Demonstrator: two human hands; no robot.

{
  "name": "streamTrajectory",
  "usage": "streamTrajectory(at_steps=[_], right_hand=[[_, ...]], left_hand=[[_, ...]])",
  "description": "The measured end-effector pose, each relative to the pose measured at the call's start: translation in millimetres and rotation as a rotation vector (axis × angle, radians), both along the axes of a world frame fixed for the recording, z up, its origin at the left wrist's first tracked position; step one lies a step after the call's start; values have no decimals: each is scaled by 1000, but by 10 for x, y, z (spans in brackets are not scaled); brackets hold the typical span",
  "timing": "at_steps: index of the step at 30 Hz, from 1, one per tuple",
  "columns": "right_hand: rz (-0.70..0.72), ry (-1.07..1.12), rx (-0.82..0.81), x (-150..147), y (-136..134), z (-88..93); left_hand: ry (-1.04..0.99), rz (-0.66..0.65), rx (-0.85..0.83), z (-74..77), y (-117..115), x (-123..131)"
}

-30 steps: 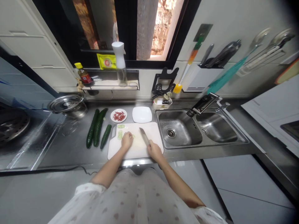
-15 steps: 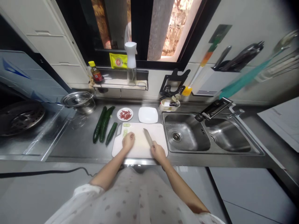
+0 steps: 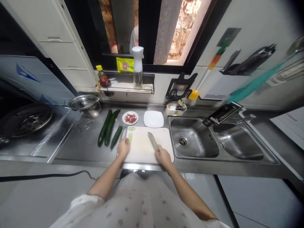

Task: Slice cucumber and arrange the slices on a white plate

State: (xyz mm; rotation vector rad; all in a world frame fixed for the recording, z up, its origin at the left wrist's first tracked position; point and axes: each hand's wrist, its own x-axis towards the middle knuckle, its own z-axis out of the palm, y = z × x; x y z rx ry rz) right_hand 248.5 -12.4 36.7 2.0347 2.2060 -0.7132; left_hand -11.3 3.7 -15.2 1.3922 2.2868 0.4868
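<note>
My right hand [image 3: 163,156] grips a kitchen knife [image 3: 153,141] by its handle; the blade lies over the white cutting board [image 3: 144,155], pointing away and to the left. At the board's left edge is my left hand [image 3: 123,148], its fingers curled together; what they hold, if anything, is hidden. Pale green cucumber slices [image 3: 130,136] sit just beyond those fingertips, and a few more lie at the board's far left corner. A short piece of cucumber [image 3: 116,137] rests left of the board, beside two long whole cucumbers [image 3: 104,128].
Behind the board stand a small plate of chopped red pieces [image 3: 130,118] and a white square plate [image 3: 153,119]. A double sink [image 3: 194,155] with a black faucet [image 3: 222,114] is on the right. A lidded steel pot [image 3: 87,106] and a dark pan [image 3: 26,118] are at left.
My left hand has moved left across the board to its edge, beside the cucumber slices. My right hand keeps the knife in nearly the same place. The view has shifted slightly.
</note>
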Motion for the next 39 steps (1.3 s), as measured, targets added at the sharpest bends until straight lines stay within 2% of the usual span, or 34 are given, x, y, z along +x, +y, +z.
streamTrajectory(at_steps=[6, 12, 15, 25, 34, 39], right_hand=[[19, 16, -2, 10, 1, -8], [28, -5, -22, 6, 6, 6], [39, -14, -23, 3, 12, -19], [50, -29, 12, 10, 9, -121], [40, -31, -1, -5, 0, -83], [27, -22, -33, -8, 11, -64]], left_hand=[[65, -25, 26, -38, 2, 5], [47, -5, 54, -76, 48, -15], [26, 4, 68, -44, 169, -24], [39, -47, 42, 77, 810, -45], [113, -217, 22, 14, 1029, -22], [164, -255, -39, -25, 1092, 9]])
